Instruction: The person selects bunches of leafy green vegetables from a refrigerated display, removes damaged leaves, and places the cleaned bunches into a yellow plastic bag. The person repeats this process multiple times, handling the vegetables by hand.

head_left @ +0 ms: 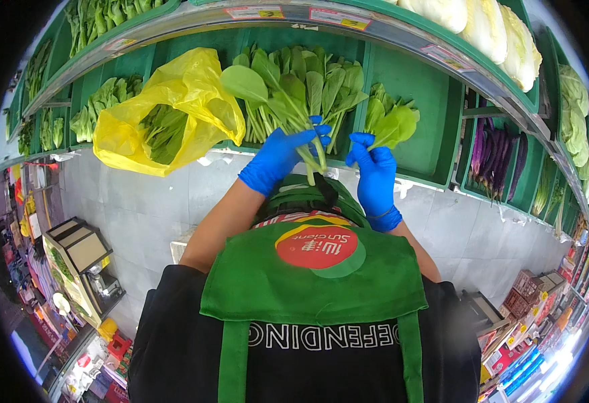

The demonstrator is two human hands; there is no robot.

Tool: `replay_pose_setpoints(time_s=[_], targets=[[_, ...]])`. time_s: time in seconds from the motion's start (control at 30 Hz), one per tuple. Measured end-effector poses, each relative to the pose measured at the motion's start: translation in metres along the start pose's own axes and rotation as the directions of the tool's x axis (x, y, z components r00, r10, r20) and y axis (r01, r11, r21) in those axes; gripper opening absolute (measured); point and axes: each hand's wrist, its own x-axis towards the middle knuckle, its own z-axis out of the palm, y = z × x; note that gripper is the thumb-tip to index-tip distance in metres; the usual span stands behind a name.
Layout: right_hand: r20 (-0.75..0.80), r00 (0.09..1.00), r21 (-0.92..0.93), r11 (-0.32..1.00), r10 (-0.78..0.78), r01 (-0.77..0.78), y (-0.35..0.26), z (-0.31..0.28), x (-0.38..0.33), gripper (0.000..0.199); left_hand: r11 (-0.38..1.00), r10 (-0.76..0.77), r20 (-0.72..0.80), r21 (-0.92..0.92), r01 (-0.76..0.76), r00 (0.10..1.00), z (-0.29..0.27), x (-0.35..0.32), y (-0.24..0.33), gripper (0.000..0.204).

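One bunch of leafy greens (287,107) is held in the blue-gloved left hand (274,158), at the front edge of the green shelf tray (435,101); fingers are wrapped round the stems. Its long axis is slanted: leaves up and left over the tray, stem ends down and right, overhanging the front edge toward the apron (375,272). One light green leaf (400,126) is pinched by the right hand (376,171), fingers narrow, at the same edge; its blade is pointed right, away from the bunch. Whether the leaf is joined to the small clump (376,107) behind it cannot be told. Stem ends are set between the two hands, apart from the right fingers but near them. Left of the left hand, the front edge is overlapped by a yellow bag (204,77), mouth open, with loose greens (165,134) inside; the left hand is nearer to it. Behind the held bunch, more greens (341,80) are stacked in the tray, leaves toward the back edge.
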Motion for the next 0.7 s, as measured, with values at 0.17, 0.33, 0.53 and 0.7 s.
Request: replay_pose_setpoints(time_s=[0.17, 0.33, 0.53, 0.7], targets=[[0.018, 0.999, 0.035, 0.999, 0.038, -0.038, -0.021, -0.004, 0.013, 0.014, 0.998, 0.039, 0.099, -0.055, -0.034, 0.994, -0.013, -0.001, 0.012, 0.046], [0.256, 0.964, -0.108, 0.993, 0.067, -0.040, -0.011, 0.024, 0.037, 0.017, 0.995, -0.098, 0.190, 0.052, 0.090, 0.977, -0.002, -0.012, 0.021, 0.047], [0.223, 0.967, -0.114, 0.988, 0.125, -0.101, 0.012, 0.033, 0.038, 0.018, 0.850, -0.114, 0.065, 0.523, 0.064, 0.991, -0.006, -0.010, 0.013, 0.045], [0.092, 0.995, -0.100, 0.995, 0.039, -0.030, 0.023, 0.013, 0.049, 0.012, 0.946, -0.177, 0.194, 0.304, 0.113, 0.965, 0.002, -0.015, 0.017, 0.052]])
